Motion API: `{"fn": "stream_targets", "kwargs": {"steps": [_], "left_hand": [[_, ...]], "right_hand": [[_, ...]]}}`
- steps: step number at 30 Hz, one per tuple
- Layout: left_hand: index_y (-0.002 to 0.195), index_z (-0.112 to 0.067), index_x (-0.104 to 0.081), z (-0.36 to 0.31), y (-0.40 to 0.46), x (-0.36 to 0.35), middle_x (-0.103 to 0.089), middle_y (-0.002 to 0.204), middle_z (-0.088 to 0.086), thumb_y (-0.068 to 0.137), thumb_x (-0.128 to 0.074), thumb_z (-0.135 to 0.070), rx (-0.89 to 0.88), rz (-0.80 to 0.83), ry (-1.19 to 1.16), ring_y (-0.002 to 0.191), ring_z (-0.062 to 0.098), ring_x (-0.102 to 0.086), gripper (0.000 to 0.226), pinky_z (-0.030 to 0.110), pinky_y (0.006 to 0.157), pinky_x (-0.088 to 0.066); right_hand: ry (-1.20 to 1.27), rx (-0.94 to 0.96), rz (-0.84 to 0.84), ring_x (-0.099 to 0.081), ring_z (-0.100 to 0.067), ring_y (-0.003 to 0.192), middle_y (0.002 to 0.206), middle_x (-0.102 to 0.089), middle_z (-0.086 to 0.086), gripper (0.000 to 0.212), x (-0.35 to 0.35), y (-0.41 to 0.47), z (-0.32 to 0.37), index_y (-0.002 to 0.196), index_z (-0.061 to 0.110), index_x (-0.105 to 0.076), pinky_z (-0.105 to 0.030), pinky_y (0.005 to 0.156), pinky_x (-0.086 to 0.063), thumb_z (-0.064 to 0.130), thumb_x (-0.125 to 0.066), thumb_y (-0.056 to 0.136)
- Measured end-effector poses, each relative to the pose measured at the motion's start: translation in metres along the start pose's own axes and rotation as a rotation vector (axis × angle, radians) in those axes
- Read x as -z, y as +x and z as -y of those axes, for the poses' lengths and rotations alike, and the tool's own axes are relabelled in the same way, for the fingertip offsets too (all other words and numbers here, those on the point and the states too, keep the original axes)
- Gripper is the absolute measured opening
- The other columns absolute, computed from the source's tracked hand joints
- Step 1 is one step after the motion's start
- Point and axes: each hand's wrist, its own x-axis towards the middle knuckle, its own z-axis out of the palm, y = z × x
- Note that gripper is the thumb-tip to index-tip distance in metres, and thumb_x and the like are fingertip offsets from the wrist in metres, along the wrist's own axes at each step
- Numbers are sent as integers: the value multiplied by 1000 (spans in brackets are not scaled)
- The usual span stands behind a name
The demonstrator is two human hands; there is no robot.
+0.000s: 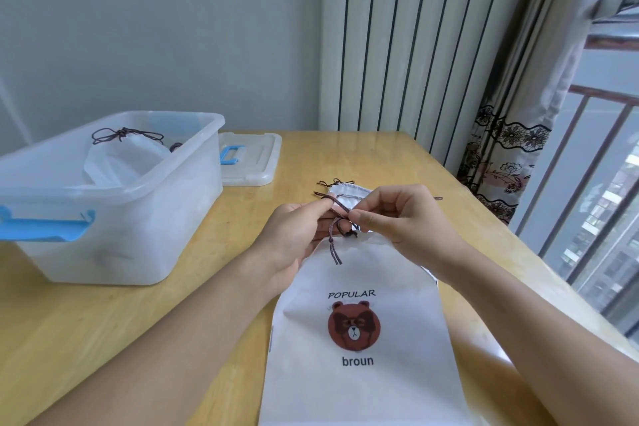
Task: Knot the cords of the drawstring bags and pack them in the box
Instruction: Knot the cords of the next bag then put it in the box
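Brown cord [334, 235] half-knotted at bag [356, 339] mouth; left hand [297, 235] and right hand [397, 221] both pinch it. Pull ends evenly, cinch snug, then box [114, 197] far left.

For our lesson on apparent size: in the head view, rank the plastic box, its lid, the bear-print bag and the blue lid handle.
1. plastic box
2. bear-print bag; closer to the camera, so the top ranking is unsure
3. lid
4. blue lid handle
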Motion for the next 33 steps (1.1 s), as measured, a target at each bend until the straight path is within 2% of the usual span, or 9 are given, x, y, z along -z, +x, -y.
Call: {"fn": "stream_targets", "kwargs": {"steps": [4, 8, 13, 19, 22, 25, 27, 30, 33], "left_hand": [[87, -5, -76, 2, 4, 2, -72, 78, 11, 94, -58, -17, 38, 14, -49, 69, 19, -66, 22, 32, 80, -53], [94, -4, -78, 9, 11, 6, -74, 82, 10, 97, -55, -23, 68, 34, -59, 74, 20, -68, 30, 39, 95, -49], [95, 0, -77, 13, 11, 3, -74, 81, 11, 98, -55, -28, 53, 42, -28, 71, 17, -69, 36, 33, 90, -51], [90, 4, -76, 21, 9, -3, -75, 88, 13, 82, -71, -16, -66, 47, 34, 84, 20, -68, 22, 30, 94, -49], [96, -3, -78, 29, 10, -4, -78, 94, 8, 79, -81, -12, -110, 47, 97, 93, 18, -73, 19, 19, 86, -50], [93, -4, -78, 32, 13, -4, -77, 84, 4, 83, -79, -15, -139, -8, 76, 81, 12, -71, 15, 14, 77, -49], [90, -1, -77, 32, 17, -2, -73, 74, 2, 86, -76, -18, -148, -44, 55, 74, 10, -67, 17, 17, 79, -49], [84, -4, -77, 32, 21, 0, -70, 70, -1, 90, -73, -21, -149, -96, 30, 74, 11, -65, 18, 25, 86, -47], [84, -10, -77, 32, 23, 0, -71, 73, -2, 92, -70, -22, -168, -120, 71, 74, 6, -66, 16, 20, 79, -46]], "right_hand": [[87, -116, 29, -66, -19, 79, 86, -77, -11, 12, 0, 1, 1, 85, 4, -76, -36, 78, -46, 15, -78, 87], [150, -268, 88, -66, -14, 79, 83, -74, -8, 11, 1, 1, 1, 83, 3, -75, -31, 82, -44, 13, -78, 86], [193, -325, 79, -60, -11, 68, 73, -67, -4, 19, -2, -1, 3, 76, 3, -69, -16, 65, -46, 18, -77, 86], [181, -414, 25, -51, -14, 59, 67, -61, -5, 27, -3, -2, 3, 68, 6, -66, -25, 59, -39, 24, -81, 82], [154, -430, 5, -46, -15, 62, 66, -57, -3, 29, -4, -2, 1, 64, 9, -65, -23, 57, -38, 23, -79, 86], [198, -463, 35, -51, -15, 60, 68, -60, -5, 24, -5, -1, -1, 71, 7, -66, -20, 54, -44, 21, -76, 88], [289, -476, 86, -59, -14, 58, 71, -66, -6, 19, -3, 0, 0, 77, 4, -68, -20, 52, -48, 17, -72, 91], [350, -444, 142, -68, -15, 68, 83, -73, -9, 12, 3, 1, 2, 94, 0, -74, -20, 60, -53, 9, -66, 95], [227, -373, 132, -60, -26, 83, 91, -74, -13, 11, 7, 2, 0, 92, 8, -80, -33, 81, -49, 6, -69, 92]]}}
